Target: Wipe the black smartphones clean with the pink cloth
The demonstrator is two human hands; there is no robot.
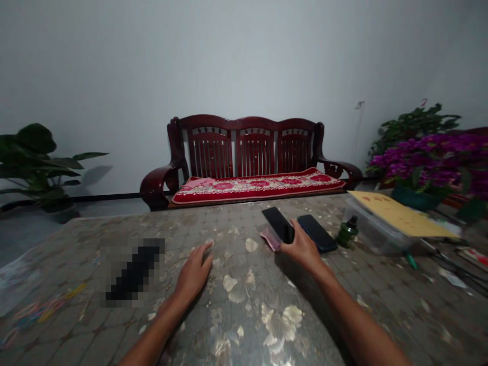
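Observation:
My right hand (303,249) grips the near end of a black smartphone (275,219), tilted above the table. A folded pinkish piece (270,240) shows just under the phone's left side; I cannot tell what it is or whether my hand holds it too. A second dark phone (317,233) lies flat to the right of that hand. My left hand (194,269) rests on the patterned tablecloth (236,325) with its fingers stretched out and nothing in them. Left of it lies a dark, pixelated oblong thing (133,274).
At right stand a small green bottle (347,232) and a clear plastic box (375,229) with a yellow board (404,213) on top. Purple flowers (423,157) are behind them. Coloured bands (48,310) lie at left. A wooden bench (253,147) is beyond the table.

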